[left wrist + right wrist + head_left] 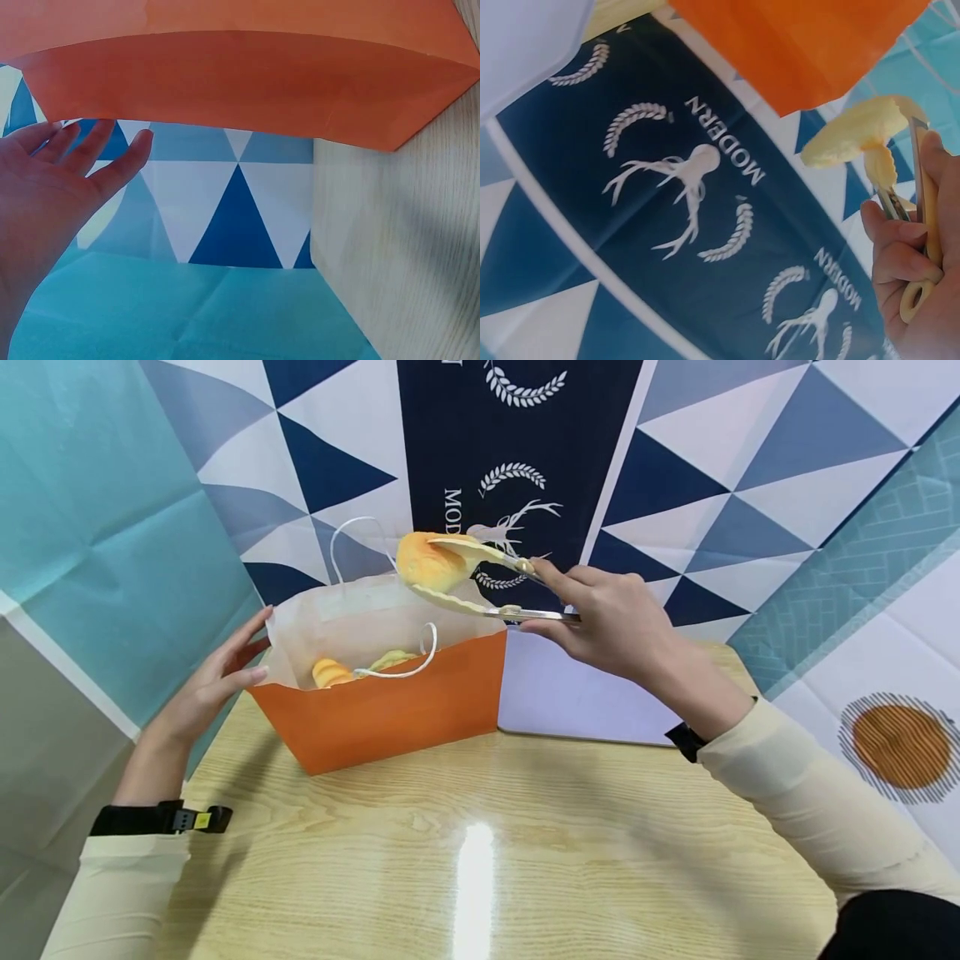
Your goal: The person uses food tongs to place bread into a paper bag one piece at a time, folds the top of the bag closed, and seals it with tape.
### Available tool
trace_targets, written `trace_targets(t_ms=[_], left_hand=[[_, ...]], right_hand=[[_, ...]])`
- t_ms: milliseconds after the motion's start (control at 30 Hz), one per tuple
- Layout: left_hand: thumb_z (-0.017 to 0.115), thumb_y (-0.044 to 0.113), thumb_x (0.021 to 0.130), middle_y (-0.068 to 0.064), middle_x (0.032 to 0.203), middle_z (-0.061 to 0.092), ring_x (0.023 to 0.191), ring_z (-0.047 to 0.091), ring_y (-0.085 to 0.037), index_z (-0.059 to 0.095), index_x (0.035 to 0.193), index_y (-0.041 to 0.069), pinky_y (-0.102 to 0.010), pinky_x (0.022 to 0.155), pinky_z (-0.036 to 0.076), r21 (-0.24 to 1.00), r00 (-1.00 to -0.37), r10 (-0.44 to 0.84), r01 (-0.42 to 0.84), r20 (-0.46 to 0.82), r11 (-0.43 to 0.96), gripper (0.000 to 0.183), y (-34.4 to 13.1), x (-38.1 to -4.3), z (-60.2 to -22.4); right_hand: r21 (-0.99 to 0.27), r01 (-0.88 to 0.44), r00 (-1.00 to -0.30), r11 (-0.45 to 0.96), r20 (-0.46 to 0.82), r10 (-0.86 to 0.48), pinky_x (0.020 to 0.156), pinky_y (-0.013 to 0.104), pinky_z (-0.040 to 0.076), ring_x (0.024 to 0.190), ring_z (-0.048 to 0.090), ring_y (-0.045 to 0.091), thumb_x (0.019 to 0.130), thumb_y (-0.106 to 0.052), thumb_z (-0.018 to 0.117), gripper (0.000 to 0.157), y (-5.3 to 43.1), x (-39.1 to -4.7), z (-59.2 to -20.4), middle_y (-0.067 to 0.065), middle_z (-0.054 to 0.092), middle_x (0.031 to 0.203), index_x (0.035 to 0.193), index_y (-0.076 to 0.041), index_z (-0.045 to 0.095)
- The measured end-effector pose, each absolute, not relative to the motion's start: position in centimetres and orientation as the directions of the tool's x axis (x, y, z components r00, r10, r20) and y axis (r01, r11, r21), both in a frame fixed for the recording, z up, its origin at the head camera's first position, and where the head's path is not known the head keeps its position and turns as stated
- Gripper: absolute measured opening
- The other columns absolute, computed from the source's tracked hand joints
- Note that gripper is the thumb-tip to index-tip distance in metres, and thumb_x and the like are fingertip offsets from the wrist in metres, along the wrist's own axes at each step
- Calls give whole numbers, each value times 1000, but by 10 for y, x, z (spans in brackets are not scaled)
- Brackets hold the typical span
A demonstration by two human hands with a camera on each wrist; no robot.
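Note:
My right hand [615,618] grips a pair of tongs [525,615] with cream-coloured ends and metal arms. Between their ends is a golden bread roll [423,564], held above the opening of an orange paper bag [390,718] with a white inside. In the right wrist view the bread [847,133] hangs past the tongs, near the bag. My left hand [198,693] is at the bag's left rim, fingers extended and touching the paper; its grip is loose. Inside the bag lie a ridged golden bread [330,673] and a pale green piece [392,660], both partly hidden by the front wall.
The bag stands at the back of a wooden table [375,868]. To its right, a pale lavender board [585,693] lies against the bag's side. White cord handles [408,674] loop up from the bag. Patterned cloth [675,468] hangs close behind and at both sides.

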State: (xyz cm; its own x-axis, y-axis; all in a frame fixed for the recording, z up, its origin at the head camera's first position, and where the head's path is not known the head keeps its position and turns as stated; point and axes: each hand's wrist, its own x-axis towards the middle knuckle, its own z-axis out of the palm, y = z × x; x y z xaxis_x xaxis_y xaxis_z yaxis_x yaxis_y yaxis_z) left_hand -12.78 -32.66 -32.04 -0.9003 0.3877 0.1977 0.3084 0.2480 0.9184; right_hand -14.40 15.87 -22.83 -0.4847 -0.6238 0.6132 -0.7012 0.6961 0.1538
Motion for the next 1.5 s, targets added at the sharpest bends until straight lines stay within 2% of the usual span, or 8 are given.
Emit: trace_targets(t_ms=[467,767,867,933,1000,1133,1367,1500], left_hand=[[43,12,99,3,165,7,143,17,-29,12,161,26,-80,103,12,915,-903,387,304,188,266,71,-329,-129,-323],[43,12,99,3,165,6,145,14,-30,13,160,30,-77,106,11,915,-899,394,308,190,261,70,-327,-129,-324],[43,10,100,2,166,6,145,15,-29,14,159,32,-48,114,29,917,-896,400,310,193,253,70,-327,-128,-324],[43,8,100,2,166,5,144,14,-29,13,160,31,-26,105,37,917,-892,407,313,195,247,70,-327,-127,-323],[42,7,100,2,166,4,145,14,-29,13,160,30,-15,91,38,919,-889,415,313,196,238,70,-327,-127,-322],[42,7,101,2,166,5,145,14,-29,12,160,27,-23,98,36,918,-888,418,314,193,244,70,-327,-128,-321],[42,5,100,0,166,8,144,16,-30,15,160,25,-52,112,22,920,-886,415,320,207,227,69,-328,-129,-321],[42,6,100,-1,165,9,144,17,-30,15,160,24,-48,112,25,917,-886,412,326,211,231,69,-329,-129,-321]], right_hand=[[105,-761,-484,641,566,-667,40,31,36,48,43,12,86,-49,70,63,126,-153,-227,2,52,62,134,-8,63],[79,-763,-498,641,561,-662,39,32,35,49,42,11,85,-54,69,68,117,-157,-232,1,53,63,134,-7,63],[69,-760,-510,646,553,-659,40,32,37,51,44,12,84,-56,70,73,115,-157,-233,1,54,66,136,-7,61],[62,-756,-522,651,543,-658,40,32,36,52,45,13,83,-57,69,75,115,-157,-233,2,54,68,138,-7,59],[57,-755,-528,653,539,-656,41,32,37,53,46,13,83,-58,69,78,115,-158,-234,2,55,69,139,-6,58],[48,-759,-524,649,546,-654,43,32,40,57,47,14,82,-58,70,80,116,-159,-233,4,57,74,140,-4,56],[19,-751,-545,660,546,-636,51,35,48,65,55,15,82,-60,69,82,118,-159,-228,8,65,86,141,-5,55],[0,-735,-572,678,536,-621,56,36,51,69,59,15,82,-62,68,83,123,-159,-227,9,68,93,143,-6,54]])
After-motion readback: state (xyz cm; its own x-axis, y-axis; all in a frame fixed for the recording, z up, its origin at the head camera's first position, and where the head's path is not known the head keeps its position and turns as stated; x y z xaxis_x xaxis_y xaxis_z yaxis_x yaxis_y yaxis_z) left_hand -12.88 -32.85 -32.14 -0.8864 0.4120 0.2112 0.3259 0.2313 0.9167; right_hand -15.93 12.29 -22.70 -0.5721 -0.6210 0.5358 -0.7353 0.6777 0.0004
